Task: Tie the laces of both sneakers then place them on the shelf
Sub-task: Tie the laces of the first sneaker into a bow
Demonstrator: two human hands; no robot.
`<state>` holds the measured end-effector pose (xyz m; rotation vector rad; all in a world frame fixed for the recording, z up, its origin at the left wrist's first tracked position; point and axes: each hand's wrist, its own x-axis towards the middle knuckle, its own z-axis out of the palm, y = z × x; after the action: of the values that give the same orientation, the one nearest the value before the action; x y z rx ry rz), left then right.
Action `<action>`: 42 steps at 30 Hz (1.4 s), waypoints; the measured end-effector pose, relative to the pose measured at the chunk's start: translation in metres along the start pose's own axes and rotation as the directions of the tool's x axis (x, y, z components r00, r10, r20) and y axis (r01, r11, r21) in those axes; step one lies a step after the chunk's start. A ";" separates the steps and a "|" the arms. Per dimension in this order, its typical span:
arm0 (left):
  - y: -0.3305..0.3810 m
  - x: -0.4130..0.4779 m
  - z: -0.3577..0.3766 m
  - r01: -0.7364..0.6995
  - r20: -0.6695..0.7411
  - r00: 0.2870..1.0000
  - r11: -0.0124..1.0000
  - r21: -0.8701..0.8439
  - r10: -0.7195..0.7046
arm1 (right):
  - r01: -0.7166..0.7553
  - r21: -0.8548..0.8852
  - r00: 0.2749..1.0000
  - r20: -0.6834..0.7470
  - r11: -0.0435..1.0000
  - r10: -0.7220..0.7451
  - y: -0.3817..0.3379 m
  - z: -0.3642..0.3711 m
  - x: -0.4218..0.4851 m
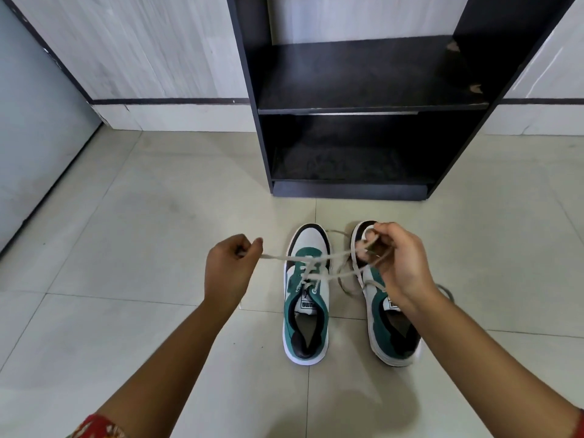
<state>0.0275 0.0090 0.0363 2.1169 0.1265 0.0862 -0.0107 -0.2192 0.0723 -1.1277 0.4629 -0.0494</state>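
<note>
Here both hands (229, 270) (399, 267) pull left sneaker (306, 298) laces (316, 259) taut

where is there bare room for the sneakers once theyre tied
Both shelf boards are bare: the upper shelf and the lower shelf. The floor left of the left sneaker is open. It is crowded around the right sneaker, with laces stretched across.

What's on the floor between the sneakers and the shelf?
Nothing: bare tile floor between the sneakers' toes and the shelf base, per the head view.

Bright even daylight, soft shadows, wide-angle edge bending.
</note>
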 end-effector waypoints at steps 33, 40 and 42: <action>-0.058 -0.042 0.018 -0.158 0.439 0.896 0.972 0.173 0.068 | 0.419 -0.908 0.908 0.419 -0.026 -0.015 0.072 -0.016 -0.022; -0.042 -0.033 0.024 -0.307 0.441 0.876 0.932 0.192 0.198 | 0.329 -0.921 0.943 0.333 0.209 -0.015 0.080 -0.008 -0.016; -0.045 -0.030 0.022 -0.337 0.413 0.883 0.914 0.225 0.224 | 0.288 -0.916 0.951 0.307 0.280 0.026 0.080 -0.008 -0.015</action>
<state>-0.0026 0.0100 -0.0137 2.3917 -0.4319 -0.1825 -0.0430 -0.1872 0.0046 -2.3886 0.0847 0.2905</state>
